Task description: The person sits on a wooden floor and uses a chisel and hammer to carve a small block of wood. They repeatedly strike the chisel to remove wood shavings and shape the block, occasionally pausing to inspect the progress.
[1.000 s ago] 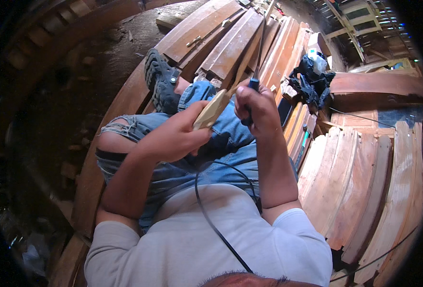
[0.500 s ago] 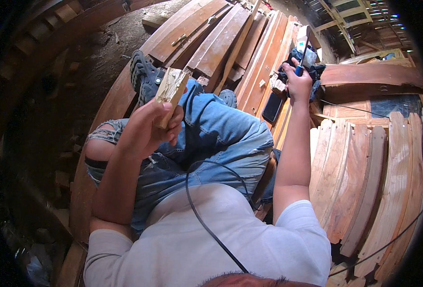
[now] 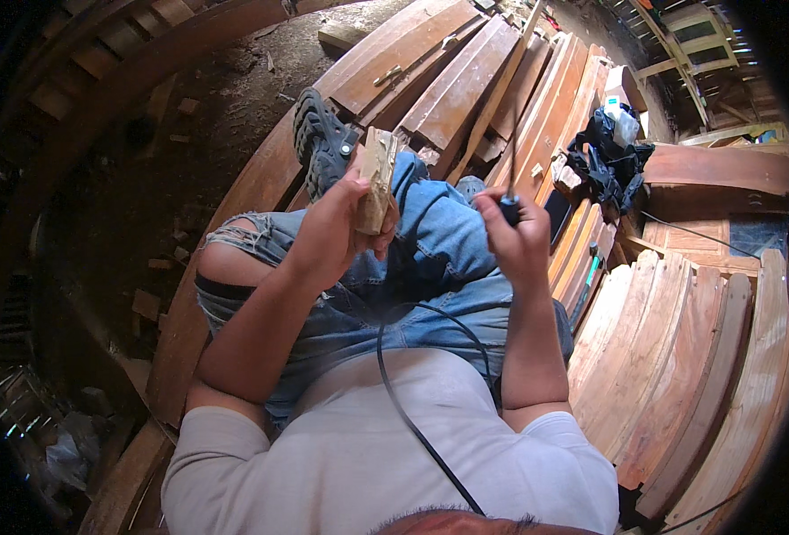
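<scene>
My left hand [image 3: 345, 209] grips a short, pale wood block [image 3: 376, 183] above my lap, its upper face rough and chipped. To the right of it, my right hand [image 3: 521, 234] is closed around the blue handle of a knife [image 3: 512, 160]. Its thin blade points away from me, seen nearly edge-on and a little blurred. A clear gap separates the blade from the block. Below both hands are my legs in torn blue jeans [image 3: 439, 241], with one dark clog [image 3: 321, 147] showing beyond the left hand.
Long reddish wooden boards [image 3: 466, 76] lie beneath and ahead of me. At the right are a black bag [image 3: 604, 165], a partly hidden phone [image 3: 557, 212], a green-and-black tool [image 3: 591, 267] and a row of pale slats [image 3: 653, 348]. A black cable [image 3: 394, 392] loops over my shirt.
My right hand has drawn back from beside the black bag toward my lap, bringing the knife nearer the block. My left hand still holds the block. The view has shifted slightly.
</scene>
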`<state>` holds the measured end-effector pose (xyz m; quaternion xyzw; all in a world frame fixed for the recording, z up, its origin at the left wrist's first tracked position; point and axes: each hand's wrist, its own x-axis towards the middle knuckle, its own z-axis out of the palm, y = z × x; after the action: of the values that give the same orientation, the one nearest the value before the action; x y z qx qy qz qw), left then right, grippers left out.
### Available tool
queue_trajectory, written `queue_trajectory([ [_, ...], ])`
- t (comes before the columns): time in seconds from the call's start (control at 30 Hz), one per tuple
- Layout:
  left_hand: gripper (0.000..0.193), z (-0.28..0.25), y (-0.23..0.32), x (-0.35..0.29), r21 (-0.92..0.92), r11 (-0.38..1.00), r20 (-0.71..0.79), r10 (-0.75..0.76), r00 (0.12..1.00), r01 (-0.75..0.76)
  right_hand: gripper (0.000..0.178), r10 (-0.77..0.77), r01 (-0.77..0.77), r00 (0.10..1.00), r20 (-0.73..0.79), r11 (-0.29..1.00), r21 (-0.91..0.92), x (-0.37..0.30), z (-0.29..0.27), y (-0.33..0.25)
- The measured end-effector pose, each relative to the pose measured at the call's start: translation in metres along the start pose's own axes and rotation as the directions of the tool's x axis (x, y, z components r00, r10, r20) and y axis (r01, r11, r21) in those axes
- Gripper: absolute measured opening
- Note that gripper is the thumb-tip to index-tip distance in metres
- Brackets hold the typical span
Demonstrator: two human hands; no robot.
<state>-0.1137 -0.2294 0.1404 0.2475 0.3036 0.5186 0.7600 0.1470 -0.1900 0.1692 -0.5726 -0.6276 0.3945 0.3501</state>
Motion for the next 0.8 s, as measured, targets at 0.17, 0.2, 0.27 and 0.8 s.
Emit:
queue_trajectory([
  [0.17, 0.054, 0.005, -0.008, -0.006, 0.313, 0.948, -0.051, 0.076, 0.996, -0.057, 0.024, -0.286, 0.288, 0.948, 0.139, 0.957, 0.001, -0.017, 0.038, -0.042],
  [0.2, 0.053, 0.004, -0.01, -0.008, 0.377, 0.923, -0.034, 0.097, 0.995, -0.078, 0.024, -0.372, 0.377, 0.919, 0.132, 0.926, -0.016, -0.015, 0.045, -0.044],
  [0.27, 0.052, 0.003, -0.013, -0.01, 0.411, 0.906, -0.011, 0.114, 0.993, -0.1, 0.025, -0.458, 0.462, 0.882, 0.107, 0.887, -0.006, -0.012, 0.057, -0.046],
  [0.8, 0.062, 0.012, -0.004, -0.017, 0.509, 0.837, 0.108, 0.168, 0.98, -0.199, 0.024, -0.597, 0.601, 0.799, 0.064, 0.792, -0.112, -0.015, 0.06, -0.048],
])
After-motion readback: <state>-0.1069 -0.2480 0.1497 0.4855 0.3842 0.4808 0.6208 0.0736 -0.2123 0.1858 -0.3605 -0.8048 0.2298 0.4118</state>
